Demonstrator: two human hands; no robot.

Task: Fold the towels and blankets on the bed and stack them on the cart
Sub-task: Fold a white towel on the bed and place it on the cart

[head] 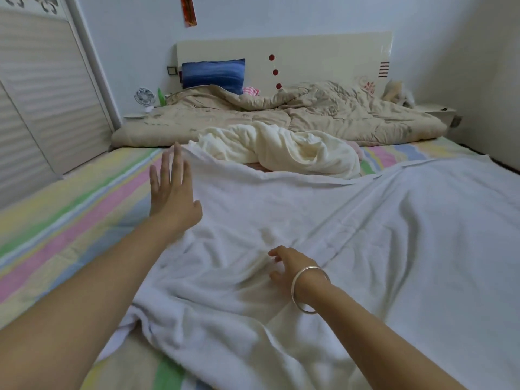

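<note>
A large white towel (pixel 351 235) lies spread and wrinkled over the striped bed sheet (pixel 70 209). My left hand (pixel 171 190) is flat with straight fingers at the towel's far left edge, holding nothing. My right hand (pixel 289 266), a silver bangle on its wrist, rests on the towel's middle with loosely bent fingers; no fabric is visibly gripped. A crumpled cream blanket (pixel 281 147) lies just beyond the towel. A tan quilt (pixel 281 114) is bunched along the headboard. No cart is in view.
A blue pillow (pixel 213 73) leans on the cream headboard (pixel 309 57). A small white fan (pixel 145 97) and a green bottle (pixel 161 97) stand at the bed's far left corner. Slatted wardrobe doors (pixel 42 88) line the left, a wall the right.
</note>
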